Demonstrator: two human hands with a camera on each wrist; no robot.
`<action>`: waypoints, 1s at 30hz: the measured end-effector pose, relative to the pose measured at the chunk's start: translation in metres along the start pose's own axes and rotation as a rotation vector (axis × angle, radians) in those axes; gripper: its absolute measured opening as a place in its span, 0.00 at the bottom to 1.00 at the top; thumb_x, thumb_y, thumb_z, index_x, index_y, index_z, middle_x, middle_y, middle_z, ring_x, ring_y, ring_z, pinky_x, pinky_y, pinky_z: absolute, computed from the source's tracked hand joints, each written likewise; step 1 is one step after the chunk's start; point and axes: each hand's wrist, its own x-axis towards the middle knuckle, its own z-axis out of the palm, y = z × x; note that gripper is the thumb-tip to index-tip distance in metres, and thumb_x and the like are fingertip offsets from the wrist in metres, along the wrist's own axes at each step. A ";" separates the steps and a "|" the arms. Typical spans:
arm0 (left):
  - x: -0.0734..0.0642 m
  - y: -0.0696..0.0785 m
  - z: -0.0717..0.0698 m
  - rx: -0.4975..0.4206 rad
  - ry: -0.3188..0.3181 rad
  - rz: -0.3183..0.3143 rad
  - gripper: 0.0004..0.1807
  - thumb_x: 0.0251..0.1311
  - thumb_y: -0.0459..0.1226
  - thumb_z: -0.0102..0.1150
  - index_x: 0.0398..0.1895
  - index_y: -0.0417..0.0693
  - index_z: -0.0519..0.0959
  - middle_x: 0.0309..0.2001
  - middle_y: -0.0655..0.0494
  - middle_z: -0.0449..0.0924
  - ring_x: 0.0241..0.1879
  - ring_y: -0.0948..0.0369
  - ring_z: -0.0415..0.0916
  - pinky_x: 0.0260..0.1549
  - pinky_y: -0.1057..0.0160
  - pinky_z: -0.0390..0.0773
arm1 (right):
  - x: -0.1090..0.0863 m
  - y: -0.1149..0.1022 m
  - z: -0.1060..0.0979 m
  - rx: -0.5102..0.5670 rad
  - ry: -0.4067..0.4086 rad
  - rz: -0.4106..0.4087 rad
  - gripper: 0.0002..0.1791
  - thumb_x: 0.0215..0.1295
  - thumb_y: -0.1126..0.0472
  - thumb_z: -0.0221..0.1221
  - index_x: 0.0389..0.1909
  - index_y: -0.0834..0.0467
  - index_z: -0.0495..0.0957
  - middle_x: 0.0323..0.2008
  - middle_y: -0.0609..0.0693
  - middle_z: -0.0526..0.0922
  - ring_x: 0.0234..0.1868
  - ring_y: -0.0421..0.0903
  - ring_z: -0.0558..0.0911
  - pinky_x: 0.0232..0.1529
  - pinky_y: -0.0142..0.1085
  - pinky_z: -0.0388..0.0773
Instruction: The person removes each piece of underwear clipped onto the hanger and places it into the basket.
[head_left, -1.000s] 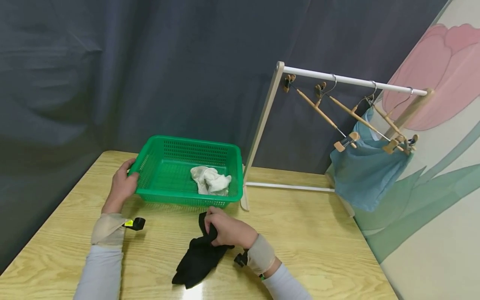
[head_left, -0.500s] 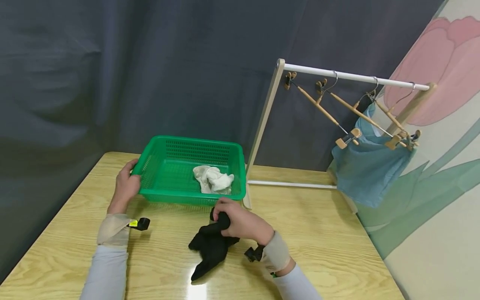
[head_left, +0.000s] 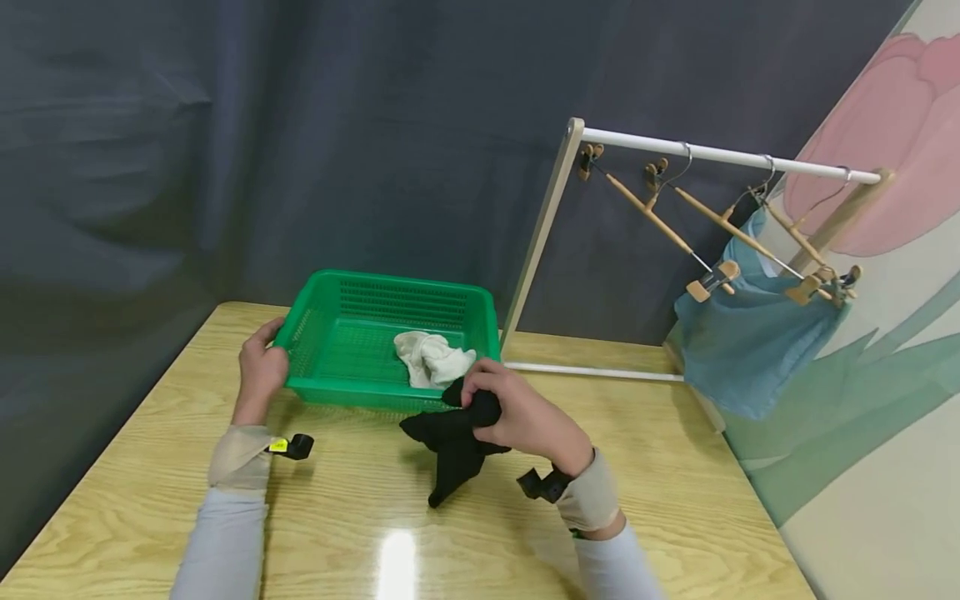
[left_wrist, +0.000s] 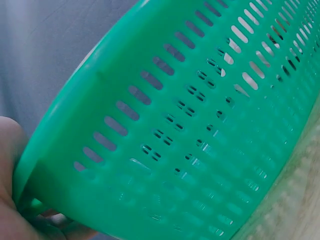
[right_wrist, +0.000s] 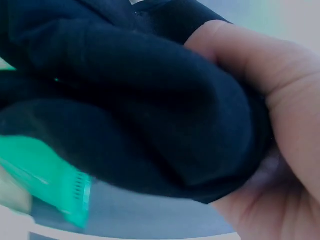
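Note:
My left hand [head_left: 262, 367] grips the left rim of a green plastic basket [head_left: 360, 393]; in the left wrist view the fingers curl around the rim of the slotted basket [left_wrist: 150, 125]. A crumpled white cloth [head_left: 431, 360] lies in the basket's right part. My right hand [head_left: 521, 412] holds a bunched black cloth [head_left: 456, 454] just off the basket's front right corner, its lower end hanging down. Close up in the right wrist view, the black fabric [right_wrist: 150, 110] is folded in the hand [right_wrist: 280, 100]. What garment it is, I cannot tell.
To the right stands a small rack with a white rail [head_left: 720, 154]. Several wooden clip hangers [head_left: 652, 215] hang from it, and a blue garment [head_left: 757, 333] hangs at its right end. A dark curtain [head_left: 375, 142] closes off the back of the wooden table [head_left: 337, 517].
My right hand has lifted the black cloth off the table and carried it up and rightward, toward the basket's front right corner. My left hand keeps its grip on the basket rim.

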 end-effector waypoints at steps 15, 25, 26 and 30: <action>-0.002 0.000 0.001 -0.006 0.033 -0.002 0.38 0.56 0.25 0.30 0.74 0.38 0.67 0.68 0.33 0.70 0.63 0.41 0.69 0.63 0.43 0.67 | 0.041 -0.011 -0.069 -0.134 0.341 -0.184 0.27 0.48 0.77 0.74 0.50 0.60 0.78 0.53 0.54 0.75 0.56 0.50 0.76 0.57 0.45 0.78; -0.003 -0.004 0.003 -0.023 0.028 -0.011 0.38 0.56 0.24 0.31 0.74 0.37 0.66 0.69 0.32 0.69 0.65 0.39 0.68 0.64 0.41 0.66 | 0.074 0.005 -0.072 -0.208 0.411 -0.093 0.31 0.50 0.75 0.73 0.55 0.60 0.72 0.58 0.57 0.70 0.58 0.52 0.74 0.62 0.46 0.76; -0.003 -0.004 0.003 -0.022 0.028 -0.014 0.38 0.57 0.24 0.31 0.74 0.37 0.66 0.69 0.32 0.69 0.65 0.40 0.68 0.64 0.42 0.66 | 0.077 0.008 -0.072 -0.213 0.410 -0.085 0.31 0.50 0.75 0.73 0.55 0.61 0.72 0.58 0.58 0.70 0.59 0.53 0.74 0.62 0.46 0.76; -0.002 -0.004 0.002 -0.035 0.046 -0.010 0.37 0.57 0.24 0.31 0.74 0.38 0.68 0.68 0.33 0.71 0.63 0.41 0.71 0.62 0.43 0.68 | 0.089 0.021 -0.070 -0.201 0.391 -0.066 0.31 0.51 0.75 0.72 0.56 0.61 0.71 0.59 0.58 0.68 0.60 0.54 0.73 0.63 0.47 0.74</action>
